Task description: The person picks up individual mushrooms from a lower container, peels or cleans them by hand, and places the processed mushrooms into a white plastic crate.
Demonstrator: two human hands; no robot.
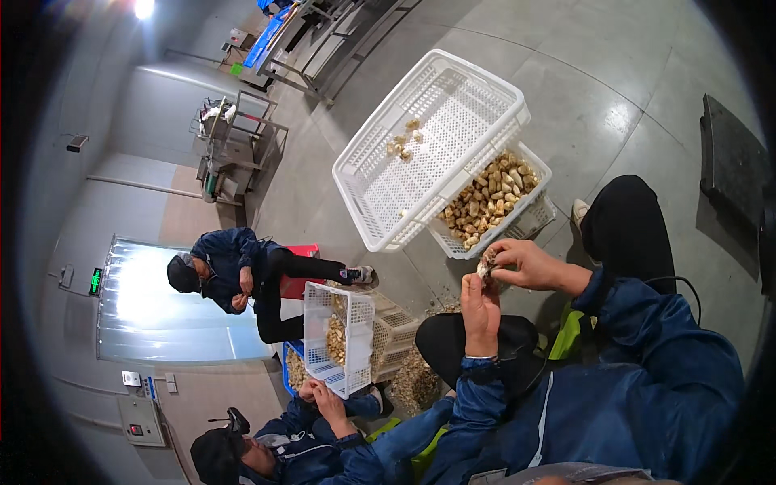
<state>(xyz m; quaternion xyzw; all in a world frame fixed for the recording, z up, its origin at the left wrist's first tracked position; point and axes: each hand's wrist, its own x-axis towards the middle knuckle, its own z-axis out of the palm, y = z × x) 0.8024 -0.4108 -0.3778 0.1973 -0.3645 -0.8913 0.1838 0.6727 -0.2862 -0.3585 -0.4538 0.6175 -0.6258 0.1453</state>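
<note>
Nearest the head camera is the wearer's dark blue jacket point(598, 412), its sleeves reaching toward two hands working close together. The left hand point(482, 319) and right hand point(529, 265) meet fingertip to fingertip, both apparently pinching one small brown-and-white piece point(484, 269), held just beside the near edge of the lower white crate point(537, 217). Whether a blade sits among the fingers is too small to tell; if one does, a slip could nick a fingertip.

The grip looks light, so a damp or crumbly piece might pop loose and fall past the dark-trousered knee point(477, 335) to the floor point(614, 48). Should it roll toward the heap of scraps point(414, 380), it could be hard to pick out again.

The upper white crate point(461, 121), with a few pale lumps point(400, 148) in it, sits off-centre over the lower one, which is well filled with brown lumps point(493, 194). How it is propped cannot be seen; a poor footing or a knocking knee might tip it and spill its load. The black cable point(691, 291) looping beside the right sleeve could snag if that arm swings outward.
</note>
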